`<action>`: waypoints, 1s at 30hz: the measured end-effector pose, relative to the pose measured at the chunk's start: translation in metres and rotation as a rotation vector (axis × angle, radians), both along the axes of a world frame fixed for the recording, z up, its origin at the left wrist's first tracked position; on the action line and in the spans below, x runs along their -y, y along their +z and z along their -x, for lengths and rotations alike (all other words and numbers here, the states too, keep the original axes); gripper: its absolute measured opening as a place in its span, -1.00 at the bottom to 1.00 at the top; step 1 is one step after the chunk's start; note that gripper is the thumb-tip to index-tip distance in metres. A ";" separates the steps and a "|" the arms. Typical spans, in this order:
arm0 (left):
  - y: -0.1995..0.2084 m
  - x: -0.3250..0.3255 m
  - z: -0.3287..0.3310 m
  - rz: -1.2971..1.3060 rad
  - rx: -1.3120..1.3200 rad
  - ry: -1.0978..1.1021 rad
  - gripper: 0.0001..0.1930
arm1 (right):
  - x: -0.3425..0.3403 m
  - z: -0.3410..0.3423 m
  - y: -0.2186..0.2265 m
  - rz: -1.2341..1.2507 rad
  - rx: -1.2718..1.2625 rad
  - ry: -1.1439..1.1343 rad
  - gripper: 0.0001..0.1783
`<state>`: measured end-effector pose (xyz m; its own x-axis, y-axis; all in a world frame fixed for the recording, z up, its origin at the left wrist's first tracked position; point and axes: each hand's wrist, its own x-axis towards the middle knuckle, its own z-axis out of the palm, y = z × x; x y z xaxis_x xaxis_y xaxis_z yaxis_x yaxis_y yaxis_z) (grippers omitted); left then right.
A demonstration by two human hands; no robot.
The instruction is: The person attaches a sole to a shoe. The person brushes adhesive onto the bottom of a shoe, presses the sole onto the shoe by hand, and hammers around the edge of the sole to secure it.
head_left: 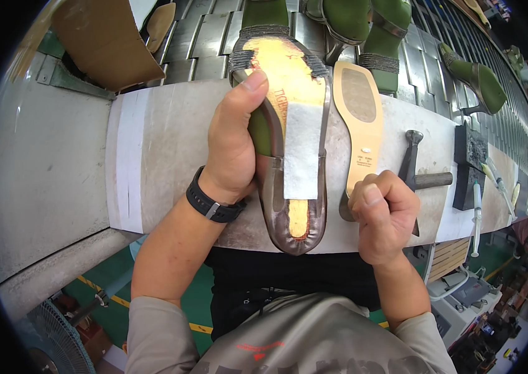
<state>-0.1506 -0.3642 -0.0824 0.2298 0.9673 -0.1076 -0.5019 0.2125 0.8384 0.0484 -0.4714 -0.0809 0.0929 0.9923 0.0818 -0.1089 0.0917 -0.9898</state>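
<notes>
My left hand (233, 134) is wrapped round an unfinished shoe (273, 187) on a green last, its bottom facing up, thumb pressed on the yellowish underside. The upper is dark metallic brown, with dark strappy material at the toe end. A white felt-like strip (302, 153) lies lengthwise over the middle of the underside. My right hand (384, 215) is closed, fingers curled, over the near end of a beige shoe sole (362, 134); anything inside the fingers is hidden. The dark heel end of that sole shows beside the hand.
Right of the sole lie a hammer (412, 156), a black block (468, 162) and syringe-like tubes (477, 215). Several green lasts with sandals (485, 87) stand on the metal slat conveyor (211, 40). A brown cardboard piece (99, 43) stands at far left, a fan (58, 336) below.
</notes>
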 end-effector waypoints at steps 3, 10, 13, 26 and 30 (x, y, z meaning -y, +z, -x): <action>0.004 0.000 -0.002 0.012 -0.010 0.024 -0.26 | -0.004 0.003 0.006 0.091 0.006 -0.015 -0.67; 0.006 -0.002 0.000 0.009 -0.017 0.060 -0.22 | -0.007 0.002 0.004 0.088 0.043 -0.033 -0.67; 0.003 -0.003 0.001 0.042 0.074 0.087 -0.18 | -0.007 0.003 0.005 0.099 0.027 -0.042 -0.67; -0.004 -0.004 0.009 -0.045 0.174 -0.063 -0.13 | -0.007 0.005 0.006 0.097 0.030 -0.048 -0.66; -0.005 -0.004 0.010 -0.041 0.170 -0.051 -0.12 | -0.007 0.004 0.005 0.107 0.019 -0.041 -0.65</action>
